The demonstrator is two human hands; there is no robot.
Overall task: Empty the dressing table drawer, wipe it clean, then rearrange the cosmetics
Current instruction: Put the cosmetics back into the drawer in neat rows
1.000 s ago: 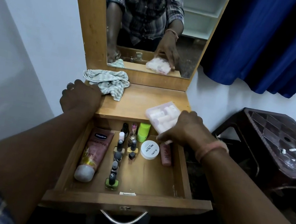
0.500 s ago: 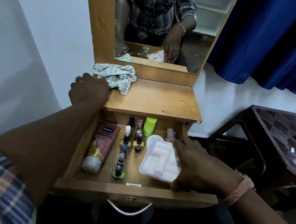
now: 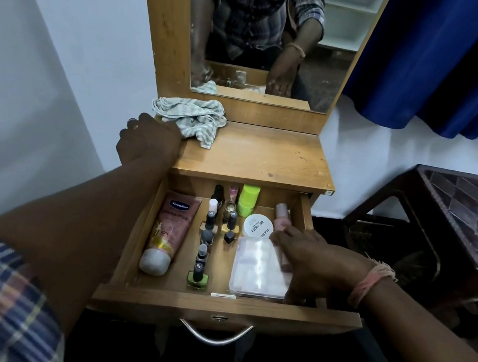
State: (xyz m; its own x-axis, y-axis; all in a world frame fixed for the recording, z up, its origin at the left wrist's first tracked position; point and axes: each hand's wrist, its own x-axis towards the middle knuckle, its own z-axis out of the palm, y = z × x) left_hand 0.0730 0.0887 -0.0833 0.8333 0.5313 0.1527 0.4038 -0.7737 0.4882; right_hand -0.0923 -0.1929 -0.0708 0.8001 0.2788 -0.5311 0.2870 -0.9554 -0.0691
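Note:
The dressing table drawer (image 3: 227, 307) is pulled open. A clear plastic box (image 3: 256, 268) of pale items lies flat at its front right. My right hand (image 3: 312, 263) holds the box along its right side, fingers at the far corner and thumb at the near one. A pink Vaseline tube (image 3: 171, 226) lies along the left wall. Several nail polish bottles (image 3: 198, 269) stand in the middle. Further back are a white jar (image 3: 257, 226), a green bottle (image 3: 248, 200) and a pink bottle (image 3: 281, 217). My left hand (image 3: 148, 141) curls over the left edge of the table top (image 3: 265, 157).
A striped cloth (image 3: 191, 117) lies bunched at the back left of the table top, touching my left hand. The mirror (image 3: 266, 32) rises behind it. A dark plastic stool (image 3: 464, 216) stands to the right under a blue curtain (image 3: 459, 67). A white wall is close on the left.
My right hand carried the clear box from the table top down into the drawer and laid it flat at the front right. My left hand stayed on the table edge.

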